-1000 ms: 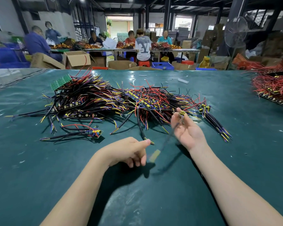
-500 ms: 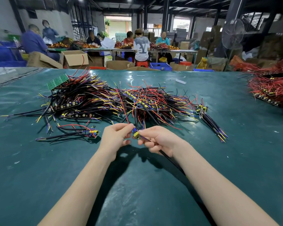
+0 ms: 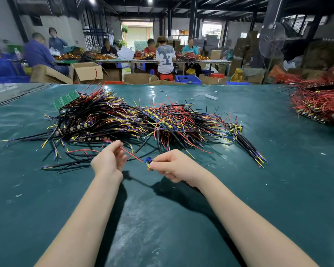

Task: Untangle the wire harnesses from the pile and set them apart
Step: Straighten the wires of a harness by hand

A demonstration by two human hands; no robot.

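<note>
1. Foreground: 2 bare forearms reach out over the green table mat [image 3: 162,237], the hands close together and just short of the tangle.
2. The right hand [image 3: 175,166] pinches the blue-and-yellow component block [image 3: 148,163] of 1 harness between thumb and forefinger, its other fingers curled. A black cable [image 3: 189,185] appears to trail back beneath the wrist.
3. The left hand [image 3: 108,160], fingers curled, pinches the red lead [image 3: 132,154] that runs out of that block, so the lead spans the gap between the 2 hands.
4. The step in hand looks like freeing 1 harness and sorting out its leads. The next move probably calls for drawing the red lead clear without snagging neighbouring strands, then carrying the piece aside.
5. Just beyond the fingertips lies the pile [image 3: 143,120], a wide mat of black, red, yellow and blue wires. Whether the held harness is tangled with it cannot be told.
6. To the right of the pile a straighter bundle [image 3: 248,146] lies apart, seemingly already sorted. A green circuit board [image 3: 66,98] sticks up at the pile's far left.
7. Farther off, a red wire heap [image 3: 320,102] sits at the table's right edge. Beyond it, workers sit at benches among cardboard boxes [image 3: 87,71].
</note>
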